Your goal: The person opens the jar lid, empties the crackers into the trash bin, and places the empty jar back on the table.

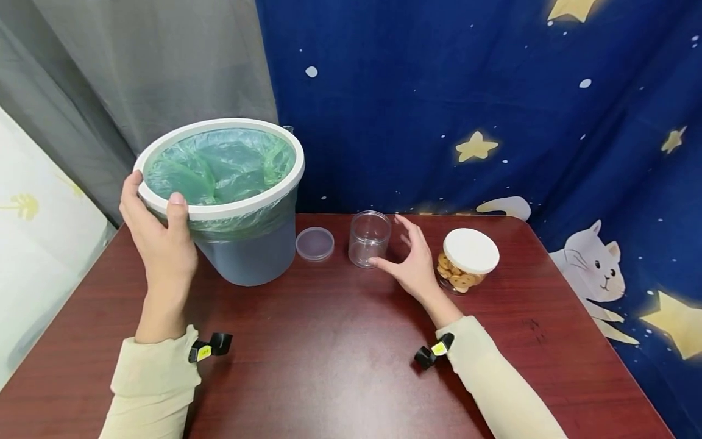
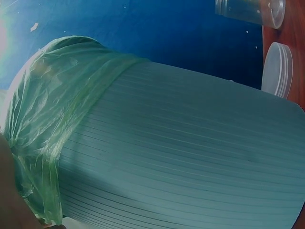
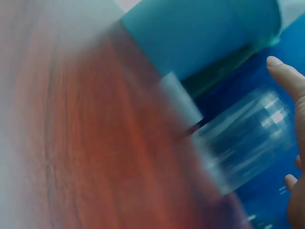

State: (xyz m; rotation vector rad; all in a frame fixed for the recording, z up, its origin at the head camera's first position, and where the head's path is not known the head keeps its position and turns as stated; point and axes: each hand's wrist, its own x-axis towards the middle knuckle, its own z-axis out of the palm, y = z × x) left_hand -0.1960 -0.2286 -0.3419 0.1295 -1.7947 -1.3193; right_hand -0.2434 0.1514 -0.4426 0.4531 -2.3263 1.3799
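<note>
My left hand [image 1: 164,244] grips the left side of the white rim of a blue-grey trash can [image 1: 249,259], its thumb over the rim. A green bag [image 1: 219,171] lines the can and folds down over the outside, as the left wrist view also shows. My right hand [image 1: 414,262] is spread beside a clear empty jar [image 1: 370,238], with the thumb close to the jar's lower side and the fingers on its right. In the right wrist view the fingers stand apart from the jar [image 3: 248,138]. A round translucent lid [image 1: 315,243] lies between can and jar.
To the right of my right hand stands a jar of cookies [image 1: 460,277] with a white lid [image 1: 471,250]. The dark red wooden table [image 1: 329,353] ends at a blue starry curtain [image 1: 384,110] and a grey curtain [image 1: 164,61] behind.
</note>
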